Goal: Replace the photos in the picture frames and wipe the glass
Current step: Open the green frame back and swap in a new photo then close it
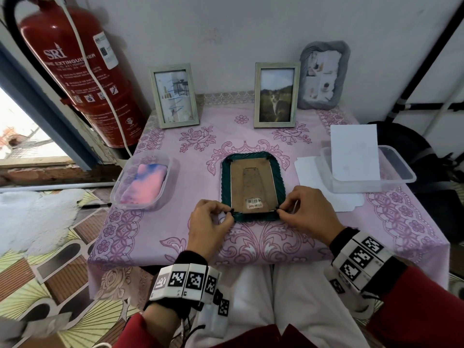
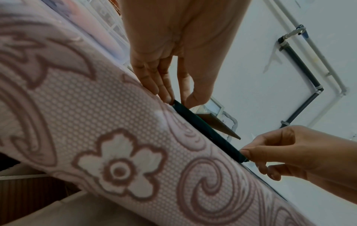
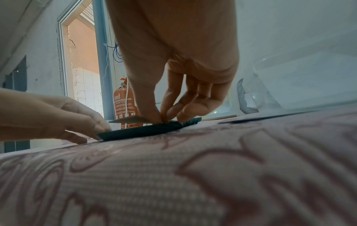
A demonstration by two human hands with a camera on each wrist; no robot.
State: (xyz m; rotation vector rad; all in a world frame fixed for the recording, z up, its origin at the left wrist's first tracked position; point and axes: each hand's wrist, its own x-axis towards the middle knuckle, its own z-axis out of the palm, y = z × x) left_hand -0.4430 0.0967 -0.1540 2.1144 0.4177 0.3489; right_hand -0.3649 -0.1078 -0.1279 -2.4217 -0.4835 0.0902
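Head view puts a red fire extinguisher (image 1: pixel 75 71) at the upper left of the frame, its white lettering reading "SRI" and "EXTINGUISHER"; the finer print below is too small to read. At centre a dark green frame (image 1: pixel 252 184) lies face down on the pink floral bench (image 1: pixel 326 234), its brown backing board (image 1: pixel 253 183) up, with a barcode sticker (image 1: pixel 254 203) near the lower edge whose digits are blurred. The left hand (image 1: pixel 209 222) pinches the frame's lower left corner with fingers curled, and the right hand (image 1: pixel 310 212) pinches the lower right corner the same way, so each grip grasps the green frame, which lies just above and between the two hands. From the left wrist view the left fingertips (image 2: pixel 170 97) meet the end of the green edge (image 2: pixel 208 131); from the right wrist view the right fingertips (image 3: pixel 154 117) press where board and rim meet. Three more frames stand upright along the top of the picture: two pale wooden ones (image 1: pixel 174 95) (image 1: pixel 276 95), the second showing a cat, and one grey one (image 1: pixel 324 75). Two clear plastic tubs sit on the bench: the left tub (image 1: pixel 173 167) holds a pink and blue cloth (image 1: pixel 144 183), the right tub (image 1: pixel 401 169) holds a white sheet (image 1: pixel 355 151), with another white sheet (image 1: pixel 308 169) under it.
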